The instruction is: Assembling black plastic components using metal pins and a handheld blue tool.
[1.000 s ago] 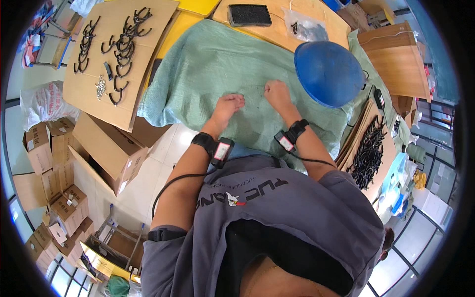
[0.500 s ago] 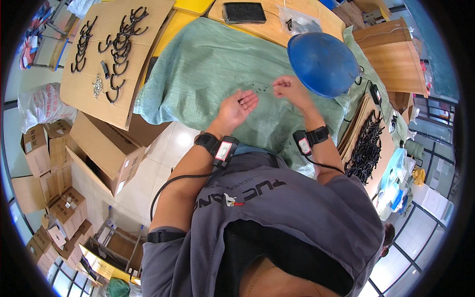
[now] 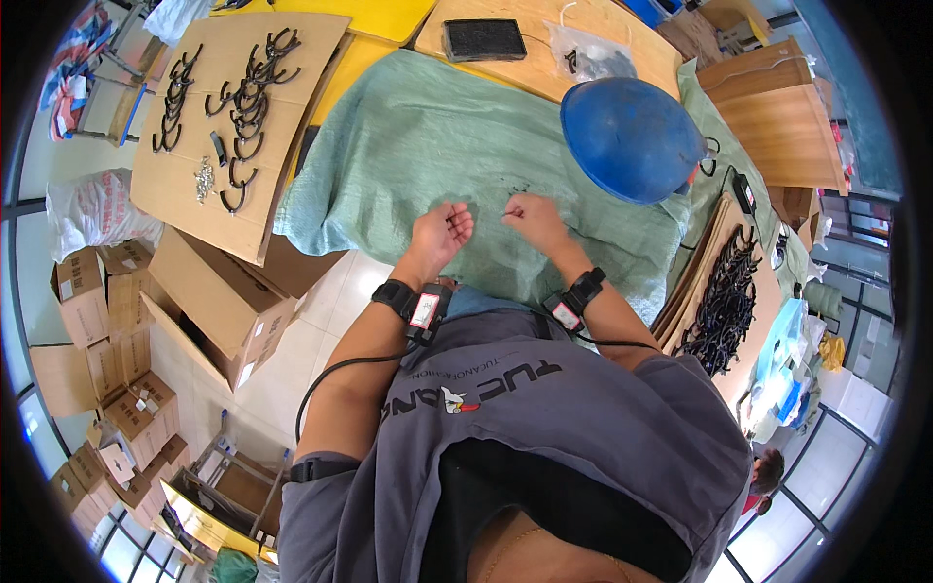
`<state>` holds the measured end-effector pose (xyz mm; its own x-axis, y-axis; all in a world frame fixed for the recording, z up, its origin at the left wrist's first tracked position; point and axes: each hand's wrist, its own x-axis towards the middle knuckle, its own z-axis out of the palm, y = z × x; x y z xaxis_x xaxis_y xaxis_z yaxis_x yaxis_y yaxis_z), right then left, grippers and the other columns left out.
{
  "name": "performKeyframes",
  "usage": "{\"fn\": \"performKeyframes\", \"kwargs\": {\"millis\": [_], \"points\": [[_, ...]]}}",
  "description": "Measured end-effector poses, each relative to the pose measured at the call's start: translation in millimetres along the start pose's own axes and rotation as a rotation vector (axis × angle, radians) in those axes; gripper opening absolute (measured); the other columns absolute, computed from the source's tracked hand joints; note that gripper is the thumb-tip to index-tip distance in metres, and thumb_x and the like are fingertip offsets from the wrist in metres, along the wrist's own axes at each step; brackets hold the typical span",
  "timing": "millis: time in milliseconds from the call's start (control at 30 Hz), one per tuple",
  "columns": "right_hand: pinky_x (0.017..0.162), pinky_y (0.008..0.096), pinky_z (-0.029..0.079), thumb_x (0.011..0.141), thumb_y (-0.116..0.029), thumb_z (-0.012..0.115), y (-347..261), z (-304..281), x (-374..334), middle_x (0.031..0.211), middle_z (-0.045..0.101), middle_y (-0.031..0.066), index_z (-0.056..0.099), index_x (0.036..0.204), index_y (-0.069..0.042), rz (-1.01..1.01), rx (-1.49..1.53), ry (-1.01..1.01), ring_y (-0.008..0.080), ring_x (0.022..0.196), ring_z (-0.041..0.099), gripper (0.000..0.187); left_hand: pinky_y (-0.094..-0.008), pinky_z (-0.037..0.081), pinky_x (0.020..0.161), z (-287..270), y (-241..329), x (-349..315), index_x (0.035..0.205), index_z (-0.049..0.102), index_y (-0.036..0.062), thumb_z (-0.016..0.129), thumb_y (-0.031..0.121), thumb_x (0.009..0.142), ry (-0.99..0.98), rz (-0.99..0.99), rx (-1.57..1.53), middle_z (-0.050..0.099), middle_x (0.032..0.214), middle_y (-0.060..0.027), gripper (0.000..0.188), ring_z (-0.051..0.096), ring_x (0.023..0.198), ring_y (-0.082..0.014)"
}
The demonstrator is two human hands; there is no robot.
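The right hand (image 3: 534, 220) is pinching a small dark piece (image 3: 507, 214) over the middle of the green cloth (image 3: 408, 126). The left hand (image 3: 441, 236) is curling its fingers loosely beside it; I cannot tell whether it is gripping anything. Dark bits (image 3: 522, 188) are lying just beyond. A blue bowl (image 3: 627, 136) is resting near the cloth's far right corner, inside hidden. A clear bag (image 3: 607, 64) is holding black pieces on the wooden table (image 3: 544, 76). Black hooks (image 3: 251, 105) are covering a cardboard sheet (image 3: 165, 189). Below its near edge, a carton (image 3: 222, 309) is gaping.
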<state>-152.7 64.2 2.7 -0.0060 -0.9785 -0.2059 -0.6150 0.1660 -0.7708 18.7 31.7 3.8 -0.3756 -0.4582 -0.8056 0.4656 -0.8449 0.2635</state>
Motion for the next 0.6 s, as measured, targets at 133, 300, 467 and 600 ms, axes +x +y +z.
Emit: {"fn": "performKeyframes", "kwargs": {"millis": [133, 300, 467, 600], "points": [[0.054, 0.0325, 0.039, 0.061, -0.01, 0.051, -3, 6, 3, 0.065, 0.051, 0.0126, 0.05, 0.062, -0.002, -0.114, -0.315, -0.009, 0.0278, 0.06, 0.049, 0.009, -0.026, 0.04, 0.062, -1, 0, -1, 0.082, 0.047, -0.0014, 0.035, 0.016, 0.078, 0.003, -0.002, 0.028, 0.048, 0.072, -0.0079, 0.021, 0.046, 0.066, -0.0161], [0.057, 0.0318, 0.038, 0.062, -0.011, 0.05, 15, -8, 8, 0.066, 0.051, 0.0115, 0.05, 0.063, -0.002, 0.056, -0.166, 0.074, 0.0261, 0.063, 0.049, 0.009, -0.026, 0.04, 0.062, -8, 0, 1, 0.082, 0.046, -0.0017, 0.035, 0.015, 0.078, -0.022, -0.018, 0.014, 0.048, 0.073, -0.0079, 0.021, 0.046, 0.066, -0.0165], [0.053, 0.0286, 0.041, 0.062, -0.011, 0.053, 10, -22, 19, 0.061, 0.054, 0.0112, 0.053, 0.067, -0.002, 0.122, -0.222, 0.253, 0.0226, 0.058, 0.053, 0.01, -0.026, 0.04, 0.063, -9, 0, 2, 0.083, 0.047, -0.0017, 0.034, 0.014, 0.079, -0.017, -0.03, 0.009, 0.049, 0.074, -0.0079, 0.02, 0.047, 0.067, -0.0167], [0.054, 0.029, 0.041, 0.063, -0.011, 0.053, 8, -17, 20, 0.063, 0.054, 0.0113, 0.053, 0.067, -0.002, 0.11, -0.266, 0.183, 0.0228, 0.058, 0.052, 0.01, -0.026, 0.04, 0.063, -7, 1, 1, 0.083, 0.047, -0.0018, 0.034, 0.014, 0.079, -0.027, -0.031, 0.048, 0.049, 0.074, -0.0078, 0.02, 0.048, 0.067, -0.0167]]}}
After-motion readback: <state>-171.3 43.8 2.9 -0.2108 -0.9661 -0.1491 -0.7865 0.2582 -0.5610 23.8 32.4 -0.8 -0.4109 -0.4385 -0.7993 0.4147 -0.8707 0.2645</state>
